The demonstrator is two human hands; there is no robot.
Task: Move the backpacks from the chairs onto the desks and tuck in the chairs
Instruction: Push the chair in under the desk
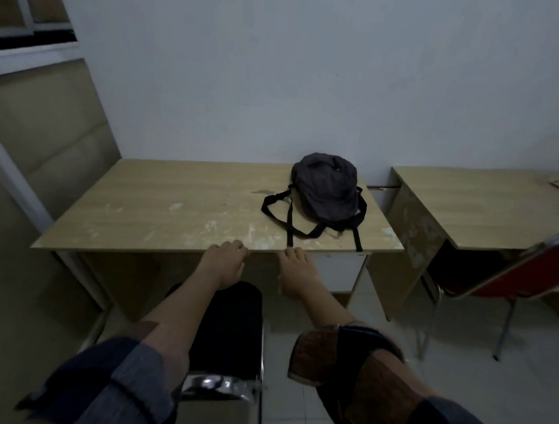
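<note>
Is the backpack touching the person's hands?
Apart. In the head view the backpack sits on the desk, while the left hand and right hand are at the desk's front edge, with bare desktop between.

— What colour is the backpack [326, 188]?
— Dark grey, with black straps, on a pale wood-grain counter [177, 208] blotched with whitish scuffs.
— And right of that counter?
— A second counter [481, 206] in the same pale wood, and a red chair [529, 274] with a chrome frame.
— In front of it?
— A black-seated chair [233, 324]. The sleeves [355, 363] are dark blue with brown patterned cuffs.
</note>
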